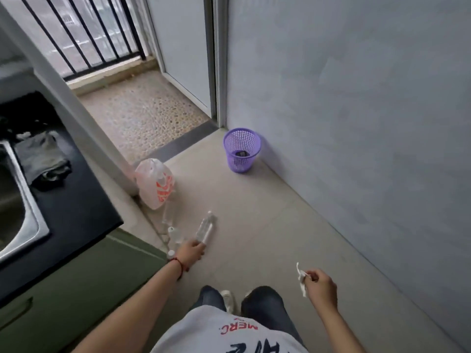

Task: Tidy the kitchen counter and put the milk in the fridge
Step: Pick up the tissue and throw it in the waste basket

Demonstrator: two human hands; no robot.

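My left hand [191, 251] grips a clear empty plastic bottle [205, 229] by its base, cap pointing away over the floor. My right hand [319, 282] pinches a crumpled white tissue [301, 277] out to the right. A purple mesh waste bin [242, 149] stands on the floor against the grey wall, well ahead of both hands, with something dark at its bottom. The black counter [76, 207] with a steel sink [23, 215] lies to my left. No milk or fridge is in view.
A white plastic bag with orange print [156, 183] sits on the floor by the counter's end, with other clear bottles [171, 231] beside it. A dark cloth [42, 159] lies on the counter. An open door leads to a pebbled balcony with black railings.
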